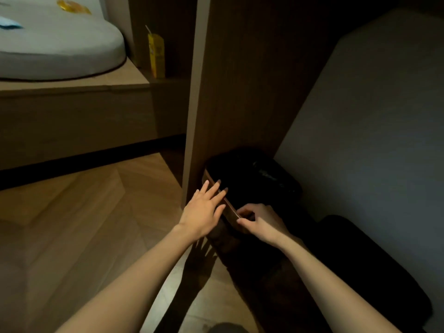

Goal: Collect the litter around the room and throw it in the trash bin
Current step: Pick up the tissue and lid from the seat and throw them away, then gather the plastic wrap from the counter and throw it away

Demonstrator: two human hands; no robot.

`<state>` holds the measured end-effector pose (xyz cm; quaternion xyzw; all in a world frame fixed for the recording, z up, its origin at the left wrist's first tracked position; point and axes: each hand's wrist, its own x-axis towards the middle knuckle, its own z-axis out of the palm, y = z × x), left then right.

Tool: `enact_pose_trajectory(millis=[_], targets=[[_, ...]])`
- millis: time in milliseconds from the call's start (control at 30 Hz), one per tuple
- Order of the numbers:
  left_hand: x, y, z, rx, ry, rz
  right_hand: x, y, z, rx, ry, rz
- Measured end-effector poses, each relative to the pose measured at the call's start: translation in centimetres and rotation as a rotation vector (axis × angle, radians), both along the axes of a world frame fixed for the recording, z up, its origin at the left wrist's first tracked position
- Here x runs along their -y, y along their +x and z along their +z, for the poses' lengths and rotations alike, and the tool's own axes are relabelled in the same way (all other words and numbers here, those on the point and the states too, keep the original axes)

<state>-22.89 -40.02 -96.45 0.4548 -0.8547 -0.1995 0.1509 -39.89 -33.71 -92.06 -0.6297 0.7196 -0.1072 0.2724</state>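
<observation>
The trash bin (208,177), lined with a black bag (269,179), stands low in a dark nook between a wooden panel and a pale wall. My left hand (204,212) is open, fingers spread, lying over the bin's brown near rim. My right hand (259,223) pinches the rim's near corner between thumb and fingers. A yellow juice carton (156,56) with a straw stands on a ledge beside the bed. A yellow wrapper (73,6) and a blue wrapper (9,24) lie on the mattress at the top left.
The upright wooden panel (240,92) rises just left of the bin. A grey mattress (60,51) sits on a wooden bed base (72,121). A dark padded object (360,260) lies on the floor to the right, against the pale wall (384,116). Wood flooring (84,224) spreads left.
</observation>
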Motion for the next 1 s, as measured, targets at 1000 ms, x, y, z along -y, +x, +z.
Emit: enact_pose_trajectory(millis=[1000], targets=[[-7.3,16.7,50.0,0.067,-0.077,0.390,-2.6,16.6,46.8,0.254,-0.210,0.101]])
